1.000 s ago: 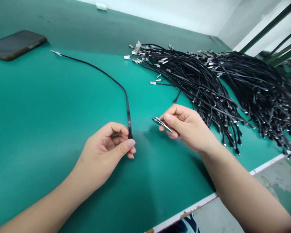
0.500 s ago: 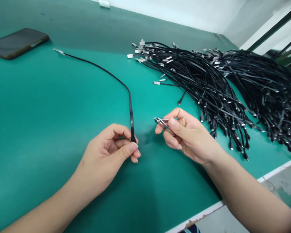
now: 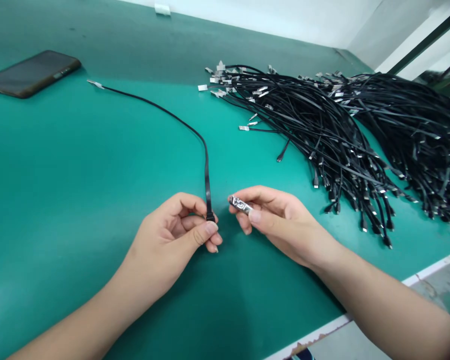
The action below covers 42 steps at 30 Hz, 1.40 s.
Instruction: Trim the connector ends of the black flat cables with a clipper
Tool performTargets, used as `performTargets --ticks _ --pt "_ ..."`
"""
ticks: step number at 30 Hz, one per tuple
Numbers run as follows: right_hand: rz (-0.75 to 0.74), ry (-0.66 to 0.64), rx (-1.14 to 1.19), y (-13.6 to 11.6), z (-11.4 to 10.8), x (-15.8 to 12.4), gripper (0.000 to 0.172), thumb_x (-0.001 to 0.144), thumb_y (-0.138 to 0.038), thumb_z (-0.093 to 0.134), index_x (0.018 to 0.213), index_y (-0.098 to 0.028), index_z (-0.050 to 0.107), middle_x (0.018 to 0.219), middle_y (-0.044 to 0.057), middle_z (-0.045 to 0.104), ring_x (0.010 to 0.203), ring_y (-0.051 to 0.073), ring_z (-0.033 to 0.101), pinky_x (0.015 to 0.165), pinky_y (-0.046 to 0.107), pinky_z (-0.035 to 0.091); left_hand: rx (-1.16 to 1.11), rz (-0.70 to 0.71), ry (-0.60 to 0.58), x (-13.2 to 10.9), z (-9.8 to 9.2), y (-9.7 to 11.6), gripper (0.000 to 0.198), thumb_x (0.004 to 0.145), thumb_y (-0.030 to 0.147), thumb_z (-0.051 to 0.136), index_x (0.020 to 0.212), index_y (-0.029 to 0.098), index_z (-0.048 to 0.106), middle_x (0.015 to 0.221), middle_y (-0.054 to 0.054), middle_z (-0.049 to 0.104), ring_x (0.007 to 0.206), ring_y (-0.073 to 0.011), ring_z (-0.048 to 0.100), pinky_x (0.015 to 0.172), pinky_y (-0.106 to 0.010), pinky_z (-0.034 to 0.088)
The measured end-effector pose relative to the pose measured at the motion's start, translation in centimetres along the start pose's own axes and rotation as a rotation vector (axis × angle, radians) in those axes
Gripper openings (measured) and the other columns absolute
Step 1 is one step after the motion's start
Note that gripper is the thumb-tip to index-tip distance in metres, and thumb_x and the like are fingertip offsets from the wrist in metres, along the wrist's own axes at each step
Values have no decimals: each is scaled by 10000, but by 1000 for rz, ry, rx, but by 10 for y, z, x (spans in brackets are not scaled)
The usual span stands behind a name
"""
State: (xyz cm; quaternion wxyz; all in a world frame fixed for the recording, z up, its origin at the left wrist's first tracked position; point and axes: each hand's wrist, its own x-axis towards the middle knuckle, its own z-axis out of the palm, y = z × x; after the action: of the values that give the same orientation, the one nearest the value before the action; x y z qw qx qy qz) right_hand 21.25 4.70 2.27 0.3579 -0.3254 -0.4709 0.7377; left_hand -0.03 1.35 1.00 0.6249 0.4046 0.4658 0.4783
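My left hand [image 3: 176,235] pinches the near end of a black flat cable [image 3: 207,170] between thumb and fingers; the plug at that end is mostly covered. From there the cable curves away across the table to a silver connector [image 3: 95,84] at its far end. Held by my right hand [image 3: 281,220] is a silver nail clipper [image 3: 240,204], its patterned face turned up and its jaws pointing left. The thumb lies on the clipper's near end, with fingers beneath. A small gap separates the clipper from the left hand and the cable.
A large pile of black cables [image 3: 307,125] lies at the right, with a second pile [image 3: 408,115] beyond it. At the far left rests a dark phone [image 3: 33,72]. The green table [image 3: 97,165] ends in a white edge [image 3: 315,337] at the lower right.
My right hand has turned the nail clipper, so its patterned face shows instead of its side, and has moved slightly down and left. My left hand keeps its pinch on the cable.
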Motion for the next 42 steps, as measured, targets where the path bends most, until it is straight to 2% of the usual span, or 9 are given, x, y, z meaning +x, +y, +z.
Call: performTargets --ticks 5,9,15,18,21,25,29,33,42 --pt "-120 -229 -147 1 2 -4 372 1022 -120 630 1365 -248 697 1178 58 689 1096 158 678 966 302 548 4 0 -14 0 -2 0 175 833 150 793 846 206 628 626 19 758 565 -101 722 593 -153 598" --pt "-196 -334 -296 4 1 -5 406 1050 -147 575 1441 -215 661 1156 83 677 1093 193 684 946 336 548 -12 5 -27 0 -2 1 175 822 156 802 852 201 635 645 24 766 564 -91 721 590 -141 597" --pt "-185 -146 -275 9 -4 -1 509 1003 -148 660 1482 -314 621 1199 56 631 970 148 639 809 271 563 9 -20 -27 1 0 0 162 814 160 787 841 188 631 622 11 766 544 -98 714 577 -155 603" --pt "-235 -118 -210 9 -3 2 373 970 -169 720 1329 -269 723 1253 73 568 903 128 642 790 278 583 19 -10 -25 0 -1 0 149 821 157 777 843 187 633 630 15 769 547 -93 713 582 -152 601" --pt "-262 -82 -205 9 -1 3 209 955 -155 739 1148 -231 760 1261 76 572 930 134 680 859 310 608 41 7 -27 0 -1 0 136 831 150 764 838 189 634 631 20 766 553 -91 715 583 -146 599" --pt "-311 -21 -476 7 1 1 221 983 -174 703 1197 -223 729 1095 54 693 980 164 697 870 316 595 71 38 -25 -1 -1 -2 110 858 154 750 860 195 649 653 26 767 578 -93 722 599 -149 611" --pt "-437 84 -825 7 1 -3 292 946 -159 728 1237 -180 714 940 17 706 829 134 646 751 273 550 93 73 -10 -1 -1 -4 95 869 150 742 881 207 667 684 35 763 608 -97 732 611 -150 624" --pt "-490 145 -914 5 0 -4 286 897 -126 747 1178 -159 704 893 -3 693 744 116 607 673 264 516 138 88 27 -3 0 -4 93 849 159 762 889 217 701 705 38 760 625 -104 747 618 -142 635" --pt "-561 111 -1015 -3 5 -6 138 861 -90 741 997 -113 740 736 -18 606 664 100 529 585 253 438 177 122 33 -5 -2 -5 126 836 134 759 854 252 719 717 64 737 626 -94 729 610 -124 622"
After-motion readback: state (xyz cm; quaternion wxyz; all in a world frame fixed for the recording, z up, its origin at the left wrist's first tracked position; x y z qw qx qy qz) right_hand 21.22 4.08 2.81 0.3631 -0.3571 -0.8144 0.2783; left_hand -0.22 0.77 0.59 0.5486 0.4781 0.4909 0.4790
